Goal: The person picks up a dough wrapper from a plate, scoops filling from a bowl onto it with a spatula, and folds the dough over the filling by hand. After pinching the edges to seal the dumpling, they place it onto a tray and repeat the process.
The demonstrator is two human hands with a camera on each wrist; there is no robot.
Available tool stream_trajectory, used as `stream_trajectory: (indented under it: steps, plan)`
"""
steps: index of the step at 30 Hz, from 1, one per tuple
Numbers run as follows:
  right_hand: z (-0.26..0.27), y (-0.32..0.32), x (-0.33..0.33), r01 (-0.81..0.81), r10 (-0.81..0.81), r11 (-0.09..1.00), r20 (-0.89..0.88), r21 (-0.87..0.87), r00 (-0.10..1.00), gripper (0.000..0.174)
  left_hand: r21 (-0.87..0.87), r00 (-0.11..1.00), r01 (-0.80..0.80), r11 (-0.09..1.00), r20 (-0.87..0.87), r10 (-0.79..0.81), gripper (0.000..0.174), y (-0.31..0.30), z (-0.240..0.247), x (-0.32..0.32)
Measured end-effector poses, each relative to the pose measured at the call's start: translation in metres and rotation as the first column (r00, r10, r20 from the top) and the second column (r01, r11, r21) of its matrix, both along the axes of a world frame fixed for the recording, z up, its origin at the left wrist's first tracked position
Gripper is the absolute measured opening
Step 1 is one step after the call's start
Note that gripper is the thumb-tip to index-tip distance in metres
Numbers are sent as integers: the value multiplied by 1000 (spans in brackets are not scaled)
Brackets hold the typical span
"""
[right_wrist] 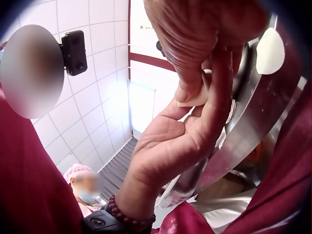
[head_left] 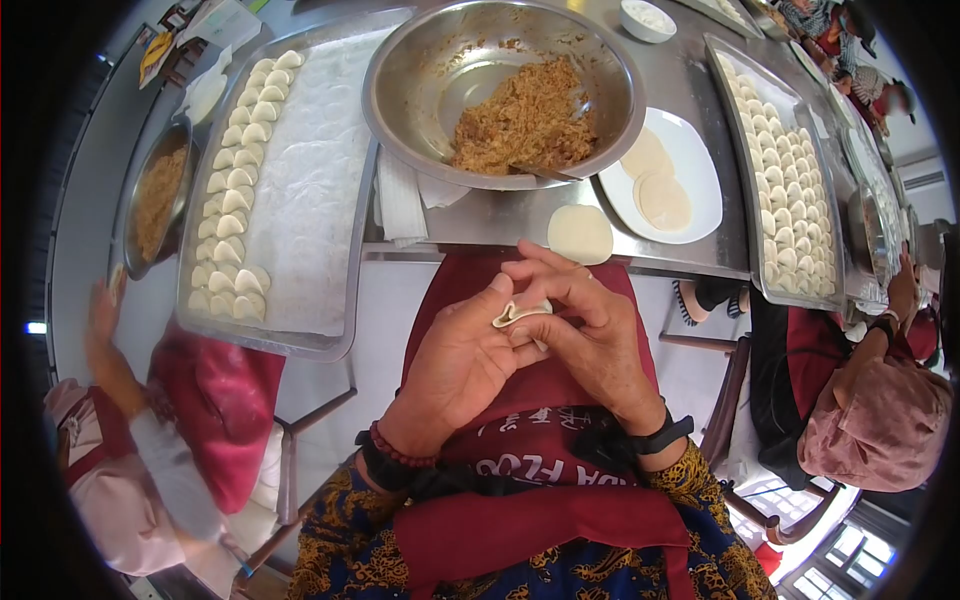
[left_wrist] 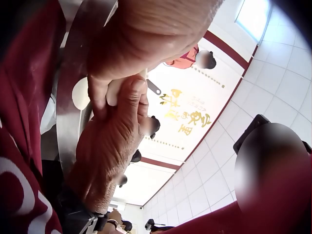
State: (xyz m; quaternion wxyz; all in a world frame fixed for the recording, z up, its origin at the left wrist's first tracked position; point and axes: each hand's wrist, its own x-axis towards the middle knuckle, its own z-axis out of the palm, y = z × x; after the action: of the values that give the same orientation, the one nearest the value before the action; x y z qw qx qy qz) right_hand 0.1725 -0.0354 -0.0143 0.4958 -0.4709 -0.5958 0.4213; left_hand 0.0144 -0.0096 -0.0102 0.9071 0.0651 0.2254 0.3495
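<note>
A folded dough wrapper (head_left: 521,314) sits between both hands, in front of the maroon apron (head_left: 520,400) and short of the table edge; its open, wavy rim faces the wearer, contents not readable. Left hand (head_left: 458,352): palm turned up and inward, thumb along the wrapper's left end, fingers bent beneath; grip closed lightly on the dough. Right hand (head_left: 592,325): back of hand uppermost, fingers arched over the far side, thumb laid on the near edge; the dough is pinched. Both forearms angle inward from the sides, fingertips meeting at the wrapper. Just beyond, a round wrapper (head_left: 580,235) lies flat at the table edge. Behind it: steel bowl (head_left: 400,115) with brown filling (head_left: 530,115); right of it, a white plate (head_left: 700,190) bearing more rounds. Trays of shaped dumplings flank left (head_left: 320,300) and right (head_left: 790,292).
</note>
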Motion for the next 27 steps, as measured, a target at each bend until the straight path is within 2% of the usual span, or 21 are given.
stream_trajectory:
  steps: [2,5,8,9,11,12,14,16,18,21,23,27]
  plan:
    - [5,-2,-5,14,-54,985,-225,-174,973,26,93,984,23,995,-176,-7,37,0,5,0]
    - [6,-1,-4,-2,-28,988,-192,-156,981,33,108,980,71,992,-195,-48,36,0,3,-3]
    - [11,-2,-5,23,-57,973,-141,-230,988,28,76,980,91,993,-181,-76,42,2,2,-3]
    - [7,-2,-3,24,-57,973,-141,-230,988,28,76,980,91,993,-181,-76,42,2,2,-2]
    - [-5,-1,4,-65,64,997,-45,-33,997,23,17,995,23,1000,-95,-21,51,3,3,0]
    - [-7,-1,4,-65,64,997,-44,-32,997,23,30,992,39,999,-120,-35,58,4,8,1]
    - [-8,-3,3,-37,20,995,-178,-89,984,19,-3,995,40,999,-89,-41,58,4,8,-1]
    - [-6,-2,2,-28,11,994,-168,-102,986,19,-37,997,45,998,-58,-47,58,4,6,-2]
    - [1,-2,1,-18,0,993,-158,-116,988,19,13,999,46,999,-26,-45,59,4,4,-3]
    - [10,-1,0,29,-49,977,-92,-211,995,16,8,996,32,999,-81,-32,60,4,9,-2]
    - [6,0,1,-12,15,996,32,-90,999,16,22,996,54,998,-72,-52,62,3,6,-2]
    - [-3,-1,2,-44,44,999,-11,-26,999,14,31,995,66,997,-83,-63,62,2,7,1]
